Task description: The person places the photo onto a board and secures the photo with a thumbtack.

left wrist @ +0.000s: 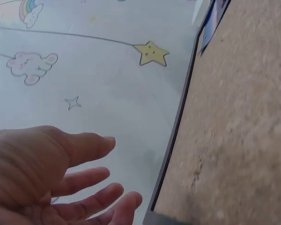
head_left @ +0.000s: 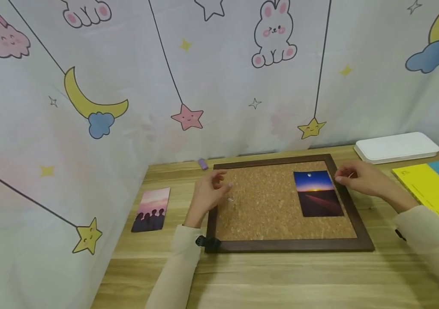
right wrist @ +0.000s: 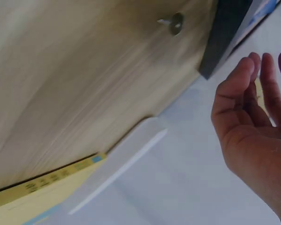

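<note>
A cork board with a dark brown frame lies on the wooden table. A sunset photo is on its right part, with a round pin at the photo's top. My left hand hovers over the board's left edge; in the left wrist view this hand has spread, slightly bent fingers and nothing in them. By the frame's upper right side is my right hand; the right wrist view shows the hand with loosely bent fingers and no visible object. A small faint thing near my left fingertips is unclear.
A pink photo with silhouettes lies left of the board. Behind it is a small purple object. At the right are a white case and a yellow book. One loose tack lies on the table. A patterned curtain stands behind.
</note>
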Available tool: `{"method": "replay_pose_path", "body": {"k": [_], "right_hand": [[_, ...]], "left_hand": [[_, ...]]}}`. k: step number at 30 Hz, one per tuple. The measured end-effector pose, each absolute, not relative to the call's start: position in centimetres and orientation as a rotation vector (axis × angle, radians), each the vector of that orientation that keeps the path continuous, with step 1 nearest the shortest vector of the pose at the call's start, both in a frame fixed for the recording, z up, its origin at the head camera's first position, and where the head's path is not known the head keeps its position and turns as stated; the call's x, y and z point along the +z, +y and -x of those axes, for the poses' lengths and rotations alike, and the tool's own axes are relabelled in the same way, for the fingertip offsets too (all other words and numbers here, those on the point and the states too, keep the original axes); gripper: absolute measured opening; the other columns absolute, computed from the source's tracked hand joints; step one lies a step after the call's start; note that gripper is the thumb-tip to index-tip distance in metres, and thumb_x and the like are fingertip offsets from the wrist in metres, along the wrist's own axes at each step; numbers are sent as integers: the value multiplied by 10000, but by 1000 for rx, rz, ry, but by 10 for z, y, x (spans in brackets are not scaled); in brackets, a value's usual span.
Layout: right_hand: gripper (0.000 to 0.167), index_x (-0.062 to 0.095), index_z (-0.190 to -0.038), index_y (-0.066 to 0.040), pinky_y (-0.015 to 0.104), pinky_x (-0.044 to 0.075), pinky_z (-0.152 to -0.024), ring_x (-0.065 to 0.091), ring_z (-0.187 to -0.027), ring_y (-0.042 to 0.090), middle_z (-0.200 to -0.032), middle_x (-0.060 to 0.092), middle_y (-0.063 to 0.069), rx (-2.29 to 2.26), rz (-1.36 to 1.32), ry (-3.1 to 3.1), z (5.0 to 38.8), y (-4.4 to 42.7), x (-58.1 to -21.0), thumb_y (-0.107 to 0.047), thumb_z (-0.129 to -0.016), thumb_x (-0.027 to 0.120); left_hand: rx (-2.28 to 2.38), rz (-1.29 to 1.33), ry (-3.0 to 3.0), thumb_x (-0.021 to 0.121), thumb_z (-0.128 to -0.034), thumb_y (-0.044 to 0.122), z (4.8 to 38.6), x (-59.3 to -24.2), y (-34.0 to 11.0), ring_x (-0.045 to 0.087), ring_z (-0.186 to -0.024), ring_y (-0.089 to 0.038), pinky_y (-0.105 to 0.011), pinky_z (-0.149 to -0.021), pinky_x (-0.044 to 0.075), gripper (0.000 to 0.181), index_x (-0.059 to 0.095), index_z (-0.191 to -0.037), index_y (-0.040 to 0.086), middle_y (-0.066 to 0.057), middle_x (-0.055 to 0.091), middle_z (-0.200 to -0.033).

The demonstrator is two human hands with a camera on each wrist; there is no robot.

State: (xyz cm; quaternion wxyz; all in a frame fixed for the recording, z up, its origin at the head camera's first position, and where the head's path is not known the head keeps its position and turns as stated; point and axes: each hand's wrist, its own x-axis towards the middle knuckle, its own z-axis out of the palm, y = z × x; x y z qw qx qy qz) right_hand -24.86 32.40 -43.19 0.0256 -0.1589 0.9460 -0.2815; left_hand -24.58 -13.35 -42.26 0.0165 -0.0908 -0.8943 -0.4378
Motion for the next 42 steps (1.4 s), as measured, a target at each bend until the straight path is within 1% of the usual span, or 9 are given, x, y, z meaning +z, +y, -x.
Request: {"method": "replay_pose_path", "body": {"k": [7, 12, 17, 20, 24, 26, 30, 34, 42], "right_hand": [[148, 763, -1086, -40, 265, 459, -689, 536, -775, 27, -969, 762, 27, -768, 422, 2954, 232, 351, -437, -154, -1052, 674], [123, 785, -1053, -37, 238, 472, -698, 534, -770, -17, -950, 770, -5, -787, 418, 2874, 220, 368, -445, -109, -1036, 688], [113, 778, -1020, -80, 244, 432, -690, 510, -754, 8, -902, 734, -46, -745, 371, 2820, 211, 377, -447, -161, -1034, 701], [99, 769, -1012, -103, 242, 409, -687, 487, -752, 16, -886, 706, -54, -715, 364, 2813, 207, 379, -447, -196, -1017, 734], [109, 765, -1001, -115, 238, 399, -681, 477, -748, 17, -870, 687, -55, -711, 347, 2787, 204, 380, -449, -224, -999, 765], [105, 766, -986, -123, 237, 397, -681, 476, -749, 17, -863, 684, -56, -713, 339, 2782, 202, 380, -451, -227, -992, 774], [74, 778, -957, -136, 232, 406, -692, 484, -760, 10, -873, 710, -63, -708, 329, 2793, 201, 381, -452, -207, -975, 789], [47, 793, -950, -133, 229, 423, -710, 498, -780, 8, -912, 753, -59, -701, 326, 2794, 202, 383, -452, -179, -963, 793], [64, 800, -940, -104, 222, 451, -725, 508, -789, -24, -922, 777, -66, -691, 353, 2811, 202, 384, -452, -167, -950, 806]], "left_hand": [[-1429, 59, -2793, 766, -1001, 251, 242, -430, -188, 723, -1194, -383, -471, -917, 618, 510, 650, -1482, 127, -197, 697, -1370], [-1380, -41, -2809, 755, -1009, 259, 236, -437, -222, 699, -1249, -386, -507, -976, 602, 511, 642, -1489, 122, -200, 683, -1395], [-1272, -134, -2822, 735, -1015, 288, 227, -441, -253, 684, -1272, -383, -534, -1032, 568, 498, 651, -1477, 121, -201, 676, -1424], [-1259, -146, -2812, 715, -1026, 264, 221, -442, -272, 670, -1260, -401, -480, -1014, 572, 483, 650, -1474, 95, -228, 660, -1430], [-1280, -179, -2807, 693, -1040, 230, 216, -444, -293, 642, -1271, -410, -306, -947, 543, 478, 633, -1484, 63, -256, 627, -1450], [-1258, -225, -2804, 698, -1034, 230, 214, -445, -302, 641, -1276, -416, -289, -929, 536, 478, 638, -1476, 58, -265, 627, -1450], [-1143, -329, -2807, 723, -1012, 269, 212, -446, -318, 650, -1283, -429, -410, -998, 561, 497, 651, -1459, 63, -281, 643, -1447], [-1104, -399, -2826, 719, -1009, 271, 211, -448, -332, 614, -1312, -457, -550, -1098, 517, 534, 616, -1478, 36, -316, 600, -1475], [-998, -453, -2871, 729, -980, 226, 209, -452, -347, 573, -1355, -515, -617, -1157, 461, 556, 595, -1464, -12, -388, 549, -1503]]}}
